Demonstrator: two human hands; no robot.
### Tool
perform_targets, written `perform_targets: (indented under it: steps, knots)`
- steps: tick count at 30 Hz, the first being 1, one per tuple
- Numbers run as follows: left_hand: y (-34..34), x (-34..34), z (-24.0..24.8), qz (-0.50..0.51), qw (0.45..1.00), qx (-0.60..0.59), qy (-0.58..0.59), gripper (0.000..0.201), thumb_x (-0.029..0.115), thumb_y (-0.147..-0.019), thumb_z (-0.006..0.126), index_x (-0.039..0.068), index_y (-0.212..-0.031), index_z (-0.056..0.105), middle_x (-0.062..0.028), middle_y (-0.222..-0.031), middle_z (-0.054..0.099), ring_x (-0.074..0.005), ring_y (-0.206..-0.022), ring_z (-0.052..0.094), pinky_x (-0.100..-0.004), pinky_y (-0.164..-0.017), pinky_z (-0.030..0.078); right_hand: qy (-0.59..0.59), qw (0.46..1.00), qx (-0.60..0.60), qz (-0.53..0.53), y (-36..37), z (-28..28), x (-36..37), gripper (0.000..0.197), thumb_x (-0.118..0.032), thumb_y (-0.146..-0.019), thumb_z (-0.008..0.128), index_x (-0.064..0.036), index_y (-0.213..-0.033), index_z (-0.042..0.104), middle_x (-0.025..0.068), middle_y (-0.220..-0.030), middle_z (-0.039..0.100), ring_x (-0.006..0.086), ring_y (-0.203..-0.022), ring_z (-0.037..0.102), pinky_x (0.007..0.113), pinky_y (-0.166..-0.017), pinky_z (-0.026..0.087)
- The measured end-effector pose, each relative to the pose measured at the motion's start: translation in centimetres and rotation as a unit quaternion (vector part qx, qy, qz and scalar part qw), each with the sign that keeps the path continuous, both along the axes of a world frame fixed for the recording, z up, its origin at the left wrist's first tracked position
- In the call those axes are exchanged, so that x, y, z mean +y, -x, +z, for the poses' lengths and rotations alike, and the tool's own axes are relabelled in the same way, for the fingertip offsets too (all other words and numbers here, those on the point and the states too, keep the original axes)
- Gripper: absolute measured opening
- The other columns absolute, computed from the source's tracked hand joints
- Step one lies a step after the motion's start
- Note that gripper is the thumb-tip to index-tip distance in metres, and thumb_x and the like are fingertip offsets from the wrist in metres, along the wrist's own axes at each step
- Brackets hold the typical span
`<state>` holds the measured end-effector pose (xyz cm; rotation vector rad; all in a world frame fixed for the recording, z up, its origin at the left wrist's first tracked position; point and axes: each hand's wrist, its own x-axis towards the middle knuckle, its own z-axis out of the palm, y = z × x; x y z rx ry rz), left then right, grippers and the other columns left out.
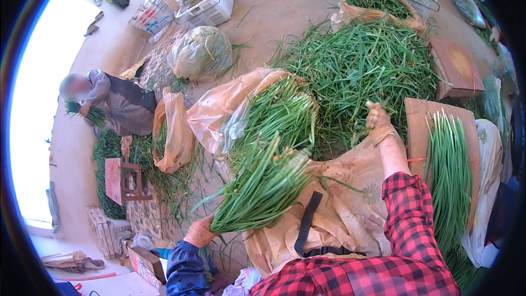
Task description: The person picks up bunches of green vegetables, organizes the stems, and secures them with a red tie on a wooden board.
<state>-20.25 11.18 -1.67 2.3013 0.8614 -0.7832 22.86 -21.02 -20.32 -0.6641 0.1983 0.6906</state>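
My left hand (200, 233), in a blue sleeve, grips the cut ends of a thick bundle of green stalks (263, 186) that fans up and to the right over my lap. My right hand (379, 123), gloved and on a red plaid sleeve, reaches forward to the near edge of a big loose pile of the same green stalks (361, 66); its fingers are curled into a few of them. Another bunch (282, 112) lies in an orange plastic bag (230, 104) between the two hands. A floral apron (350, 197) covers my lap.
On my right, sorted stalks (450, 175) lie lined up on a cardboard sheet (417, 131). At the left another person (118, 104) crouches, holding a bunch. A low wooden stool (123, 181), more orange bags (175, 137), a filled clear bag (201, 52) and white crates (211, 3) stand around.
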Motion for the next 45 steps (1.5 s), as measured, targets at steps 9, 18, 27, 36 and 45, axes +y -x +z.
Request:
perform_targets:
  steps: [9, 18, 27, 36, 45]
  knots:
    - [-0.9, -1.6, 1.5, -0.246, 0.941, -0.047, -0.227, 0.058, 0.019, -0.073, 0.055, 0.031, -0.126, 0.035, -0.009, -0.065, 0.051, -0.0296, -0.059, 0.055, -0.0374, -0.053, 0.044, 0.169, 0.907, -0.04, 0.384, 12.7, 3.0, 9.8, 0.037, -0.04, -0.074, 0.06, -0.0094, -0.095, 0.058, 0.0069, -0.082, 0.06, 0.0117, -0.056, 0.054, 0.024, -0.046, 0.043]
    - [-2.1, -3.2, 3.4, -0.315, 0.906, -0.033, -0.281, 0.074, 0.001, -0.069, 0.048, 0.036, -0.13, 0.024, -0.0102, -0.064, 0.049, -0.0278, -0.05, 0.054, -0.0381, -0.044, 0.045, 0.286, 0.891, -0.32, 0.149, 2.0, 7.0, 2.5, 0.023, -0.029, -0.084, 0.05, -0.0084, -0.087, 0.059, 0.0025, -0.077, 0.06, 0.01, -0.055, 0.051, 0.02, -0.047, 0.044]
    - [-5.3, -4.8, 5.9, -0.435, 0.816, -0.048, -0.378, 0.072, 0.005, -0.068, 0.05, 0.034, -0.13, 0.027, -0.0036, -0.06, 0.047, -0.0198, -0.052, 0.053, -0.0313, -0.042, 0.044, 0.215, 0.545, -0.668, 0.458, 15.0, 12.2, 11.2, 0.081, -0.037, -0.06, 0.073, -0.0104, -0.126, 0.035, 0.0155, -0.137, 0.021, 0.0242, -0.128, 0.017, 0.032, -0.103, 0.017]
    - [-4.6, -2.7, 4.9, -0.294, 0.93, 0.001, -0.22, 0.068, 0.011, -0.072, 0.051, 0.03, -0.131, 0.025, -0.0118, -0.067, 0.055, -0.0303, -0.058, 0.056, -0.0402, -0.049, 0.045, 0.174, 0.758, -0.545, 0.313, 18.4, 8.0, 12.1, 0.023, -0.016, -0.081, 0.057, -0.0065, -0.101, 0.049, 0.0042, -0.096, 0.05, 0.0162, -0.089, 0.05, 0.026, -0.08, 0.04]
    - [-3.1, -0.5, 1.3, -0.134, 0.989, -0.044, -0.046, 0.063, 0.028, -0.073, 0.058, 0.026, -0.129, 0.029, -0.017, -0.086, 0.06, -0.0324, -0.081, 0.058, -0.0386, -0.068, 0.046, 0.014, 0.943, -0.224, 0.246, 15.2, 10.0, 13.1, 0.025, -0.035, -0.08, 0.056, -0.0104, -0.077, 0.053, -0.0023, -0.067, 0.052, 0.0066, -0.061, 0.047, 0.02, -0.056, 0.039]
